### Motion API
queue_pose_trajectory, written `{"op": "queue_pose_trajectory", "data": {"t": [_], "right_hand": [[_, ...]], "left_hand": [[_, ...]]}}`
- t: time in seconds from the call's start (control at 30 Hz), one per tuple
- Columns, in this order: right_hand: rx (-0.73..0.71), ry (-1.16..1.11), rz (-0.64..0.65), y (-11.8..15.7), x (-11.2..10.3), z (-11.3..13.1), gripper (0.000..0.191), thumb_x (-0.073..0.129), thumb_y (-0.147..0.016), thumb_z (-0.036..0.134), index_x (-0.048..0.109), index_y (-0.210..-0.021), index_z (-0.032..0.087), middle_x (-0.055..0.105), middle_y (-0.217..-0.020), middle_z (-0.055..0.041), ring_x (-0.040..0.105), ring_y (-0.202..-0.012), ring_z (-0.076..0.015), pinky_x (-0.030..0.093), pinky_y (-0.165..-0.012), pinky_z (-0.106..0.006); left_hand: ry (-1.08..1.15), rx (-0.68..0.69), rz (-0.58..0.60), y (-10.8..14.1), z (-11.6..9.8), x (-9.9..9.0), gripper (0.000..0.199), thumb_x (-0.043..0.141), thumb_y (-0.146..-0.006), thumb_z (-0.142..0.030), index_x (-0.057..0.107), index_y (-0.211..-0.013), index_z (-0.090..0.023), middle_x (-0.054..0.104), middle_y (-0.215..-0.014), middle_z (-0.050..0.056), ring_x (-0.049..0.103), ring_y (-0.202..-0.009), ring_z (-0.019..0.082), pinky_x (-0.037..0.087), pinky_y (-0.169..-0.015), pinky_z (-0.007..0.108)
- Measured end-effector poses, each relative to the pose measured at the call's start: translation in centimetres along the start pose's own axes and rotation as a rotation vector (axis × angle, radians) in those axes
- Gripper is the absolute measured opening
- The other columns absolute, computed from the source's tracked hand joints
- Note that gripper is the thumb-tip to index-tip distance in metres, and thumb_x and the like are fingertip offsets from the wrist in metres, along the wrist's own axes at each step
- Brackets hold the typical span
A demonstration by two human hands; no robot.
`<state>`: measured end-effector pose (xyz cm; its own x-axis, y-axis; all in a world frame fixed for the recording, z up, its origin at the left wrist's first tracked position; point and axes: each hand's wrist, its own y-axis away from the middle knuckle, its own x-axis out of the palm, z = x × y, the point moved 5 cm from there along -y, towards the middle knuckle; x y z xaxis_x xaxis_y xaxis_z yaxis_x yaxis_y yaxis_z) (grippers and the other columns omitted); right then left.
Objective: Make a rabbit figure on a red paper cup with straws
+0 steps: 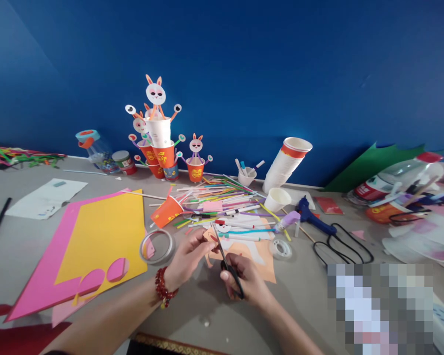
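Note:
Near the middle of the table, my left hand pinches a small piece of peach paper with a red mark on it. My right hand is closed round the black handles of a pair of scissors. The blades point up and away, right beside the peach piece at my left fingertips. Under and behind my hands lies a larger peach sheet with white paper on it. A roll of clear tape is to the right, and a wider tape roll is left of my left hand.
Pink and yellow sheets lie left. Rabbit-faced paper cups stand at the back beside a tall cup stack. Markers and coloured sticks spread across the middle. A blue glue gun with its black cable and a plastic bottle are right.

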<state>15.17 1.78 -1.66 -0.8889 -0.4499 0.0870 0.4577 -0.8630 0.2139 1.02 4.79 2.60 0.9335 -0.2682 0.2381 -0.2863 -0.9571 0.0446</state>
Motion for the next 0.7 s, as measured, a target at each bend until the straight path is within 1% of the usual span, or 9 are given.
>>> {"op": "queue_pose_trajectory", "data": {"t": [0.13, 0.27, 0.4, 0.7], "right_hand": [[-0.005, 0.011, -0.011, 0.0, 0.0, 0.1, 0.061, 0.066, -0.069, 0.078, 0.041, -0.068, 0.023, 0.048, -0.045, 0.0069, 0.044, -0.035, -0.0083, 0.026, -0.036, -0.02], [-0.005, 0.023, -0.013, -0.01, -0.06, -0.03, 0.061, 0.066, -0.068, 0.079, 0.041, -0.068, 0.023, 0.049, -0.045, 0.0068, 0.045, -0.035, -0.0085, 0.027, -0.036, -0.019], [0.002, 0.033, -0.006, -0.12, -0.21, -0.33, 0.062, 0.066, -0.067, 0.08, 0.041, -0.068, 0.023, 0.049, -0.044, 0.007, 0.045, -0.035, -0.0083, 0.027, -0.035, -0.019], [0.023, 0.014, -0.002, -0.11, -0.48, -0.84, 0.062, 0.071, -0.067, 0.076, 0.039, -0.067, 0.023, 0.049, -0.043, 0.0077, 0.045, -0.034, -0.0071, 0.027, -0.035, -0.018]], "left_hand": [[-0.002, 0.005, 0.006, 0.01, -0.02, -0.03, 0.023, 0.066, -0.086, -0.037, 0.062, -0.083, -0.015, 0.062, -0.078, 0.001, 0.058, -0.061, 0.011, 0.049, -0.052, 0.02], [0.008, -0.006, 0.007, 0.04, 0.22, -0.11, 0.022, 0.066, -0.086, -0.037, 0.062, -0.085, -0.015, 0.062, -0.078, 0.001, 0.058, -0.061, 0.012, 0.049, -0.052, 0.02], [0.019, 0.019, 0.028, 0.03, 0.11, -0.04, 0.021, 0.066, -0.086, -0.036, 0.062, -0.084, -0.015, 0.061, -0.078, 0.001, 0.058, -0.063, 0.012, 0.05, -0.054, 0.021], [0.019, 0.025, 0.047, -0.03, -0.05, -0.13, 0.018, 0.064, -0.088, -0.032, 0.062, -0.084, -0.015, 0.06, -0.08, 0.002, 0.058, -0.066, 0.012, 0.05, -0.056, 0.02]]}}
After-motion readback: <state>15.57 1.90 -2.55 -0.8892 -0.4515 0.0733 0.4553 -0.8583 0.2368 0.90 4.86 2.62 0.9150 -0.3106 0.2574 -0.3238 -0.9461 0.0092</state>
